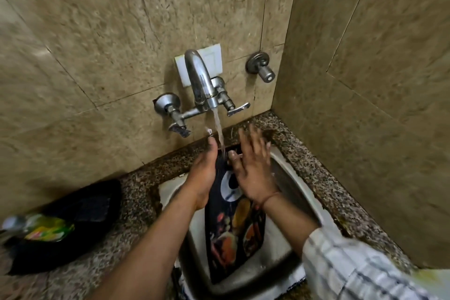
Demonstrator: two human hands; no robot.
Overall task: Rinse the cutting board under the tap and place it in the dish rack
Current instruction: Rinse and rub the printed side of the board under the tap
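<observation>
A dark cutting board (233,238) printed with food pictures stands tilted in the steel sink (292,177), its top end under the running tap (199,80). Water (219,129) streams onto the board's upper part. My left hand (202,175) grips the board's left edge near the top. My right hand (253,168) lies flat on the board's face with its fingers spread, just right of the stream. No dish rack shows in this view.
A speckled granite counter (136,202) surrounds the sink. On it at the left lie a black object (80,214) and a green-labelled bottle (43,226). A second valve (261,68) sticks out of the tiled wall; another wall stands close on the right.
</observation>
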